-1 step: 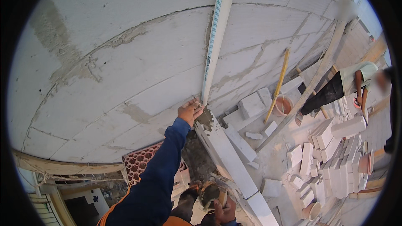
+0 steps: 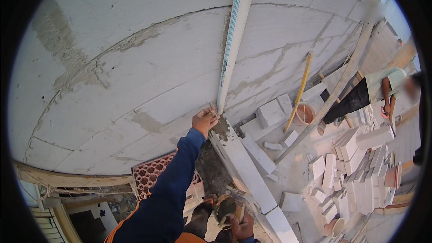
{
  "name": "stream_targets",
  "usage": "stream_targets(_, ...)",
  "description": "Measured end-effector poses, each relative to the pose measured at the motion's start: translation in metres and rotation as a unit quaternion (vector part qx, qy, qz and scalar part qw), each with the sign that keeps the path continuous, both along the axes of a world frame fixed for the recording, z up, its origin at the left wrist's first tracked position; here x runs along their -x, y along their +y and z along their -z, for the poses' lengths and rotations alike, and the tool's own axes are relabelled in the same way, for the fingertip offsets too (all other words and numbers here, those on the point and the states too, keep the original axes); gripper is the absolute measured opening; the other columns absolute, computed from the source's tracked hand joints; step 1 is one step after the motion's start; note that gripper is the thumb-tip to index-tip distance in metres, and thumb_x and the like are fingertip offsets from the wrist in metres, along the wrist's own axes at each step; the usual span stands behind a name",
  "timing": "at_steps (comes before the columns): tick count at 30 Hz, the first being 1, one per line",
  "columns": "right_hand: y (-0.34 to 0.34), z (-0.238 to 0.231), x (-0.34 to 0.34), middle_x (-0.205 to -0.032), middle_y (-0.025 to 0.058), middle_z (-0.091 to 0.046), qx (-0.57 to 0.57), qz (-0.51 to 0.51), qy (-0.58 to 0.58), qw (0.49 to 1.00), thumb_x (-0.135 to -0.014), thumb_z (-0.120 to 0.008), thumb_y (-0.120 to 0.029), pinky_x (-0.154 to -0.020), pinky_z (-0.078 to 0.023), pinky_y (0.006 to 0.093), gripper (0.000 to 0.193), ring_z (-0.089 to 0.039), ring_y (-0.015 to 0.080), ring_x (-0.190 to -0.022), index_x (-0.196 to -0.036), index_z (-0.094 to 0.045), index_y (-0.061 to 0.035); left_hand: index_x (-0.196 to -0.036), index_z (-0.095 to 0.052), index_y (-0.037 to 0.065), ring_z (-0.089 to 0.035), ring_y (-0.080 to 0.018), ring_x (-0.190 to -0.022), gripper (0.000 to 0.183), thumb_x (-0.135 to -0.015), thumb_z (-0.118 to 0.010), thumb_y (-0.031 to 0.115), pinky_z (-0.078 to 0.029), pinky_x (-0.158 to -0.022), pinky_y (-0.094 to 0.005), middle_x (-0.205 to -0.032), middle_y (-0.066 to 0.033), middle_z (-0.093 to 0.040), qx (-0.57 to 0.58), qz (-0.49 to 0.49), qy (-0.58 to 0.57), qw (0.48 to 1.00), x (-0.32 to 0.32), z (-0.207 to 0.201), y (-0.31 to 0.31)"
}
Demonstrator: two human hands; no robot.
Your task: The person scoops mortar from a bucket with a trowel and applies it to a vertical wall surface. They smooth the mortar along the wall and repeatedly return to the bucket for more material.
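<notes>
My left hand (image 2: 205,120) reaches up to the foot of a white pipe (image 2: 230,49) with blue print, which stands against the block wall. Its fingers are pinched together just beside the pipe; whatever is between them is too small to make out. Right below lies grey wet mortar (image 2: 221,128) on the end of a low wall of white blocks (image 2: 245,166). Down near my feet, my right hand (image 2: 243,226) is closed on a rounded, mortar-smeared tool (image 2: 226,208) with a tan part; its exact kind is unclear.
A perforated red brick (image 2: 153,171) sits left of the low wall. To the right are stacked white blocks (image 2: 366,177), a bucket (image 2: 304,113), a yellow pole (image 2: 298,92) and a slanting timber (image 2: 335,92). A co-worker (image 2: 371,92) stands beyond, holding something.
My left hand's fingers have curled in slightly closer together beside the pipe's foot. The right hand and the rest look the same.
</notes>
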State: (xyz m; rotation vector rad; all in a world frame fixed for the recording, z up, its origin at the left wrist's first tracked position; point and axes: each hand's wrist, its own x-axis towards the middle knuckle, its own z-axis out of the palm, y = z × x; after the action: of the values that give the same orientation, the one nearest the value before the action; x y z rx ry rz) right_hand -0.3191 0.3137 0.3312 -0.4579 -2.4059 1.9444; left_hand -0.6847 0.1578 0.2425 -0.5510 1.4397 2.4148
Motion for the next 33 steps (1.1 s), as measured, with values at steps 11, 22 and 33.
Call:
stream_targets(11,0.006,0.008,0.030,-0.071,0.0071,-0.062,0.028,-0.027,-0.045,0.998,-0.089,-0.064,-0.026,-0.060,-0.045,0.0314,0.029,-0.054,0.0144,-0.064,-0.094,-0.064,0.0025,-0.120,-0.062,0.003,-0.067,-0.0156,-0.089,0.029,-0.094,-0.062,0.018,-0.056,-0.079,-0.0288,-0.100,-0.0085,-0.069,0.067,0.057,0.074,0.993,-0.011,-0.001,-0.021)
stream_targets(22,-0.003,0.003,0.042,-0.070,0.0070,-0.062,0.039,-0.025,-0.011,0.999,-0.089,-0.064,-0.024,-0.061,-0.046,0.0289,0.027,-0.054,0.0116,-0.065,-0.098,-0.065,0.0017,-0.100,-0.064,0.008,-0.066,-0.0125,-0.090,0.013,-0.092,-0.066,0.018,-0.054,-0.082,-0.0260,-0.096,-0.0022,-0.069,-0.191,-0.015,-0.084,0.978,0.006,0.018,-0.014)
stream_targets(33,-0.012,0.008,0.056,-0.072,0.0066,-0.062,0.033,-0.035,0.001,0.999,-0.089,-0.065,-0.023,-0.060,-0.045,0.0275,0.026,-0.055,0.0107,-0.065,-0.098,-0.066,0.0008,-0.097,-0.066,0.008,-0.064,-0.0129,-0.091,0.010,-0.091,-0.066,0.016,-0.057,-0.081,-0.0254,-0.091,-0.0004,-0.066,-0.223,-0.019,-0.182,0.957,0.015,0.011,-0.019)
